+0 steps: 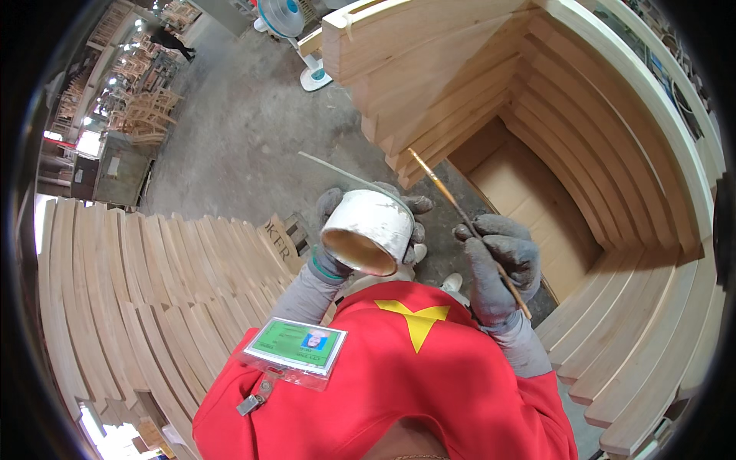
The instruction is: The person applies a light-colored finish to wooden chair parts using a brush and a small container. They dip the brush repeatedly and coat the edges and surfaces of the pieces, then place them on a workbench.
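Note:
My left hand [330, 204], in a grey glove, is wrapped round a white pot [371, 224] that tilts with its brownish open mouth toward me. A thin grey rod [337, 169] sticks out past the pot's far side to the left; its other end runs along the pot by my fingers, and I cannot tell what fixes it. Gloved as well, my right hand [502, 257] pinches a slim brush-like stick [441, 184], light brown at the upper end and dark along the middle. That stick slants up and left, apart from the pot and the wood.
Stacked curved wooden pieces [176, 268] stand on my left. To my right, more curved boards [613, 153] rise around a brown panel [529, 199]. A fan [282, 19] stands on the concrete floor [245, 115] ahead. Chair frames [149, 115] and a distant person [170, 40] are at the far left.

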